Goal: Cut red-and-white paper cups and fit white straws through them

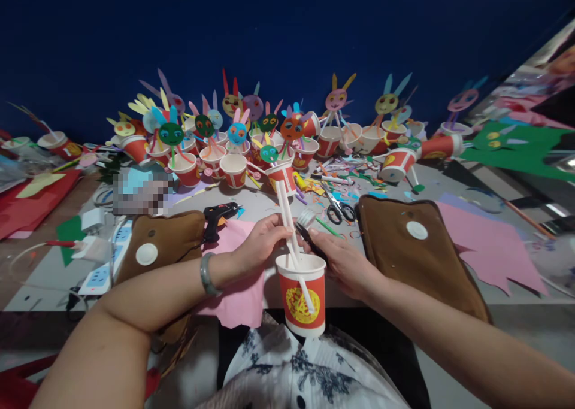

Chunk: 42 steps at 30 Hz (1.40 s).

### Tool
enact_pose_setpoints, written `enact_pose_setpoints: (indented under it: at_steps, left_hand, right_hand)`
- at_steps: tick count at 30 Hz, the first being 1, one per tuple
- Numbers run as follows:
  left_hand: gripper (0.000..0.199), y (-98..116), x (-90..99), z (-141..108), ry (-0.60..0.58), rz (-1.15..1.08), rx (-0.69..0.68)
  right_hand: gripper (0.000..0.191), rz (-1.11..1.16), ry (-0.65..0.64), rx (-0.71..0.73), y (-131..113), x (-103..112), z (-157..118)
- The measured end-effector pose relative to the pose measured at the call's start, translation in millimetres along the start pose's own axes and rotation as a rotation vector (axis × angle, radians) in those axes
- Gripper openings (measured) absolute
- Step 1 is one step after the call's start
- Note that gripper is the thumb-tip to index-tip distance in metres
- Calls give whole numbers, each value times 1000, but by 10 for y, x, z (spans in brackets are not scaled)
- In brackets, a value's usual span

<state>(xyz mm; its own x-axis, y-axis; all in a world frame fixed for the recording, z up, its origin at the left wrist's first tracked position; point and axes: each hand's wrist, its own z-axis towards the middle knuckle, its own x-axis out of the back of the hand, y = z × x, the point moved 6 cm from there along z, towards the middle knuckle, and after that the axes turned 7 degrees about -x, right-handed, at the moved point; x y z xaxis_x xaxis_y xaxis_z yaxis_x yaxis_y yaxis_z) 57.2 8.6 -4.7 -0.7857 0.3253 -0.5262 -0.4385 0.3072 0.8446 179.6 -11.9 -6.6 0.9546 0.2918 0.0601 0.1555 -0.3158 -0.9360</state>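
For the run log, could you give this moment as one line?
left hand: holds white straws | right hand: grips dark tool | paper cup: upright, straws inside

Red cups, bright paper faces, deep blue behind.

The cup point(302, 294) was red with a white rim and a yellow round emblem; the straws point(286, 216) in it were white. Behind stood a blue wall point(287, 32). The paper faces point(238, 132) showed green, blue, orange, purple, yellow and pink, with ears in mixed colours. Two pads point(417, 247) were brown, each with a white disc. Pink paper point(489, 241) lay on the grey surface point(516, 313); green paper point(516, 148) lay farther right. The scissors point(338, 207) had black handles, the glue gun point(218, 217) was black, the bracelet point(207, 275) grey-green.
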Motion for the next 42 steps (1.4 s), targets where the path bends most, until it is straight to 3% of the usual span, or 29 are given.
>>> enact_pose_setpoints:
  at_steps: [4, 8, 13, 26, 31, 36, 42]
  left_hand:
    - [15, -14, 50, 3, 9, 65, 2]
    - [21, -51, 97, 11, 52, 48, 6]
    - [27, -86, 125, 18, 80, -16, -44]
    - [30, -86, 126, 13, 80, 1, -147]
    - [39, -134, 168, 35, 71, 34, -126]
    - [49, -69, 185, 50, 87, 25, -197]
    - [38, -59, 128, 55, 36, 66, -103]
  right_hand:
    - [50, 164, -34, -136, 106, 16, 8]
    - [55, 109, 147, 79, 48, 204, -29]
    - [31, -15, 278, 243, -68, 292, -82]
    - [30, 9, 210, 199, 3, 201, 74]
    - [36, 87, 161, 130, -9, 139, 59]
    - [40, 129, 112, 68, -3, 74, 52]
    - [38, 224, 10, -1, -26, 31, 28]
